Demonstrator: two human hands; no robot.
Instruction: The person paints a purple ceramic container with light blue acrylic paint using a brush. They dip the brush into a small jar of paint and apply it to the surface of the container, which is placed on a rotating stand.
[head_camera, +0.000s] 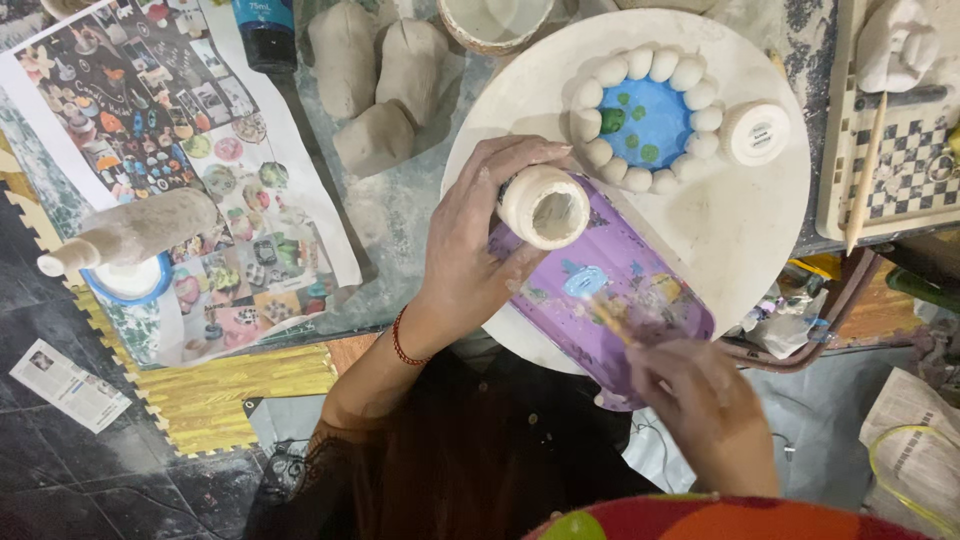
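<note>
My left hand (478, 240) grips a small open paint bottle (545, 206), held over the upper end of a purple palette tray (620, 290). My right hand (700, 400) holds a thin paintbrush (612, 322) whose tip touches a paint blob on the purple tray. Behind them, on a round white board (730, 220), sits a clay dish (646, 120) with a bumpy white rim and a blue inside dotted green. The bottle's white cap (755, 133) stands beside the dish.
Several grey clay lumps (378, 80) lie at the back left. A printed picture sheet (190, 150) and a clay-smeared rolling pin (130, 232) lie at the left. A checkered tray (905, 160) with a wooden stick (866, 175) sits on the right. A dark bottle (265, 30) stands at the back.
</note>
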